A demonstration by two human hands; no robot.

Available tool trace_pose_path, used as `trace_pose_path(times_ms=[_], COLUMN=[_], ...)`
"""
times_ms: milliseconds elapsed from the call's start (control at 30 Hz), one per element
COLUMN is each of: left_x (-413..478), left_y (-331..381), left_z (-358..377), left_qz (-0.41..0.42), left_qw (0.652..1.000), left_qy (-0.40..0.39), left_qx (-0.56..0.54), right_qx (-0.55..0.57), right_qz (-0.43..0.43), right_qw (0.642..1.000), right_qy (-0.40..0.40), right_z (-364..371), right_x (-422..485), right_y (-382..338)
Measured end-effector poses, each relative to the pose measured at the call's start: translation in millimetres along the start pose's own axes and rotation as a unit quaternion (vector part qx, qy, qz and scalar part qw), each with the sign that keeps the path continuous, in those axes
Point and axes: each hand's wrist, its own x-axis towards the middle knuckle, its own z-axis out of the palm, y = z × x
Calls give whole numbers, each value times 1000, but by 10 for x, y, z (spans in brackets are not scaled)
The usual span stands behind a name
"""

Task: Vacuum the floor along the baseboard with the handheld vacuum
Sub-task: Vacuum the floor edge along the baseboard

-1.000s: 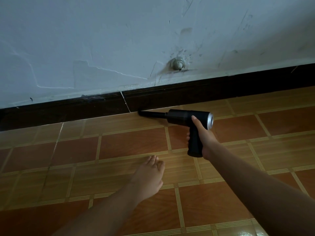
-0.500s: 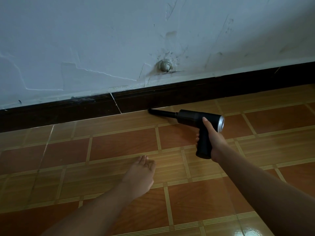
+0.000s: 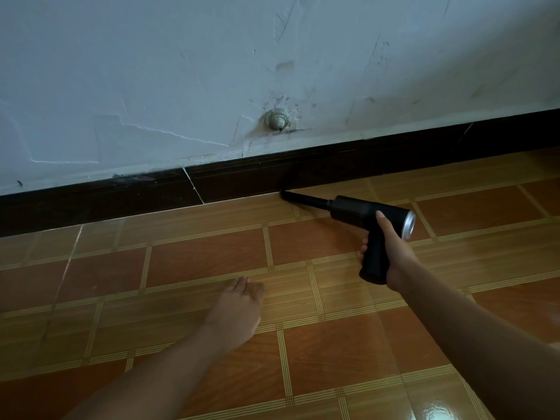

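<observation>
— While the right hand (image 3: 394,253) is wrapped round the pistol grip of that black handheld vacuum with the silver end cap (image 3: 363,211), where's the business end sitting?

— Up and to the left of that hand, thumb up against the barrel. The slim black nozzle (image 3: 303,201) slants down, tip right at the seam where the dark brown baseboard (image 3: 236,183) meets the glossy orange tiled floor (image 3: 197,259).

— And the left hand (image 3: 239,307)?

— Left of the gripping hand and nearer the camera, flat on the tiles, fingers straight and together, holding nothing. Beyond both hands there's a cracked white plaster wall (image 3: 151,71) with a small round fitting (image 3: 277,119) just above the baseboard.
</observation>
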Motion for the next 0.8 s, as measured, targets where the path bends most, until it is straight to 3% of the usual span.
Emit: trace_pose_path(times_ms=[800], left_x=[-55], left_y=[-76], left_z=[64], left_qz=[19], left_qw=[999], left_qy=[6], left_qx=[-32], right_qx=[-49], right_qz=[20], right_qw=[998], right_qy=[-43], right_z=[453], right_x=[2], right_y=[225])
